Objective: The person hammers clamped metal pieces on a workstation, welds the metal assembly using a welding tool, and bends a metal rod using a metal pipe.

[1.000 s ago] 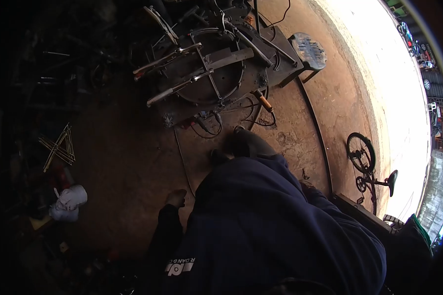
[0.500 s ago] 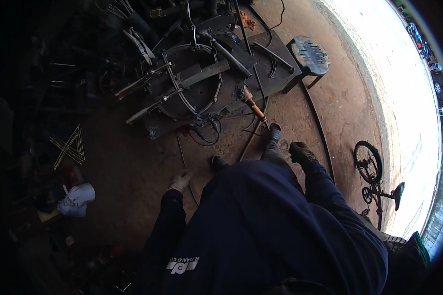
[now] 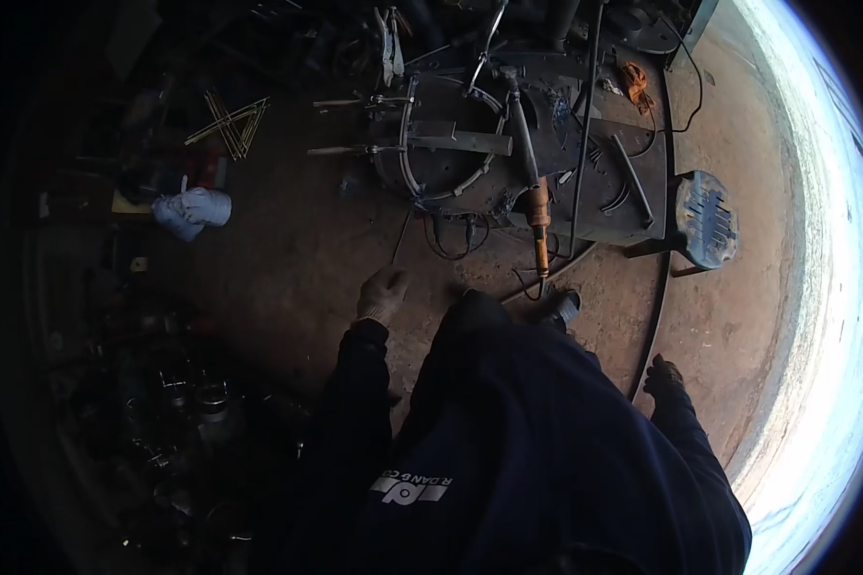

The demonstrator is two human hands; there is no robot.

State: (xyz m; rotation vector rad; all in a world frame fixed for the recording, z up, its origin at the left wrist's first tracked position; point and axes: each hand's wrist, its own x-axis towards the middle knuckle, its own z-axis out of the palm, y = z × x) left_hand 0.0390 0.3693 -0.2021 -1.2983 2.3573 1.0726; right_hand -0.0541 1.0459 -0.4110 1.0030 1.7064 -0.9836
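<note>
The left hand [image 3: 384, 295] hangs over the floor [image 3: 292, 264] short of the metal table [image 3: 654, 168], its pale-covered fingers loosely bent; nothing shows in its grasp, but how far the fingers close cannot be told. The right hand [image 3: 664, 376], dark and small in view, hangs farther right with bent fingers; whether they meet or hold anything cannot be told either. Both hands are apart from the table. On it, left of its middle, lies the metal ring [image 3: 406, 158], crossed by a flat bar [image 3: 462, 144], with locking pliers [image 3: 345, 150] gripping its left side and their handles jutting past the table's left edge. An orange-handled tool [image 3: 540, 216] reaches over the near edge, a shoe [image 3: 568, 307] just nearer than its end. Open floor lies between the left hand and the table; a dark hose [image 3: 664, 292] runs near the right hand, and the stool [image 3: 708, 218] stands at the table's right edge. Compared with the earlier frame, the view has turned, the bicycle has gone out of sight, and the hands are wider apart.
</note>
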